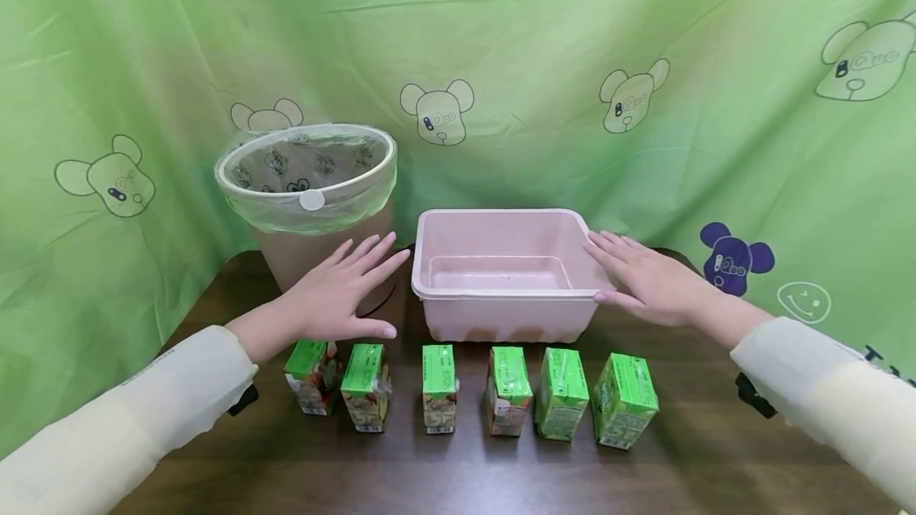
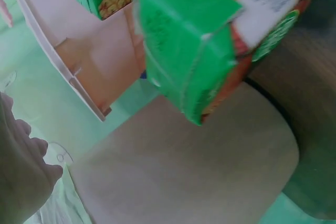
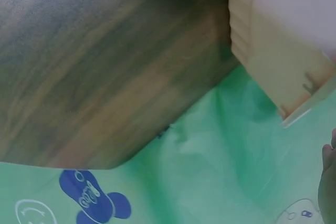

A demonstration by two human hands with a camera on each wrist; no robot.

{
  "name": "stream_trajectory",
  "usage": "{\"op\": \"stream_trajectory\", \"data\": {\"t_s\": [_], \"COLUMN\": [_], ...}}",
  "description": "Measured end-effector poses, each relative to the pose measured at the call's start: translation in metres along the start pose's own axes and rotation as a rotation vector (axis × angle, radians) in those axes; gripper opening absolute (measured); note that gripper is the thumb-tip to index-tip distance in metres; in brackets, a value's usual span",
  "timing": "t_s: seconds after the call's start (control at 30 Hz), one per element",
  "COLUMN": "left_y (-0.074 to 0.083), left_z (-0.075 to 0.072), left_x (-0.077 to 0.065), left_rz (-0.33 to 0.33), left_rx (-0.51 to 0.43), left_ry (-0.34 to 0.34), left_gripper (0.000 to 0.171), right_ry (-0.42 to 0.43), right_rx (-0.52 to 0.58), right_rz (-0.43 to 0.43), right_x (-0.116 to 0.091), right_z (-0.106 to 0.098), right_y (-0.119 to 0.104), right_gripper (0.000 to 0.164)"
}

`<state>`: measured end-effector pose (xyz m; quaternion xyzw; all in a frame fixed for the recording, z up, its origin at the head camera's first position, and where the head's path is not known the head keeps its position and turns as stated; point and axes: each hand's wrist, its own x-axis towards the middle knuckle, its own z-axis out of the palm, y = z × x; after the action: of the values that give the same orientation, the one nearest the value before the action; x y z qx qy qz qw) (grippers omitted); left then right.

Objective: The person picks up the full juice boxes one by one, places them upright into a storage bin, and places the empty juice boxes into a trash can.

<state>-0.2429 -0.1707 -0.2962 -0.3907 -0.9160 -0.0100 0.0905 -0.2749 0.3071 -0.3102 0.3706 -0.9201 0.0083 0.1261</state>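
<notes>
My left hand (image 1: pixel 336 292) is held palm down with spread, straight fingers, left of the pink plastic basin (image 1: pixel 511 315) and above the drink cartons. Beside the basin's right wall hovers my right hand (image 1: pixel 647 280), fingers straight; whether it touches the rim I cannot tell. Neither hand holds anything. Several green-topped drink cartons stand in a row in front of the basin, from the leftmost carton (image 1: pixel 312 380) to the rightmost carton (image 1: pixel 624 402). In the left wrist view a carton (image 2: pixel 184 40) looms close, with part of the left hand (image 2: pixel 23 161) at the edge.
Behind my left hand stands a bin (image 1: pixel 286 249) lined with a clear green bag (image 1: pixel 358 201). A green curtain (image 1: pixel 529 38) with bear prints hangs behind the dark wooden table (image 1: pixel 401 475). Black bands show at both sleeves.
</notes>
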Motion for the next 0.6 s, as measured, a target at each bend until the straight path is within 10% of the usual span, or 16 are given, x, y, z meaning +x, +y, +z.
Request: {"op": "stream_trajectory", "data": {"t_s": [0.6], "left_y": [-0.016], "left_z": [0.010], "left_x": [-0.063], "left_rz": [-0.025], "left_rx": [-0.063], "left_ry": [0.152], "left_gripper": [0.098], "right_ry": [0.107], "right_rx": [0.020], "right_rz": [-0.071], "right_x": [-0.015], "right_z": [0.028], "right_y": [0.016], "right_gripper": [0.050]}}
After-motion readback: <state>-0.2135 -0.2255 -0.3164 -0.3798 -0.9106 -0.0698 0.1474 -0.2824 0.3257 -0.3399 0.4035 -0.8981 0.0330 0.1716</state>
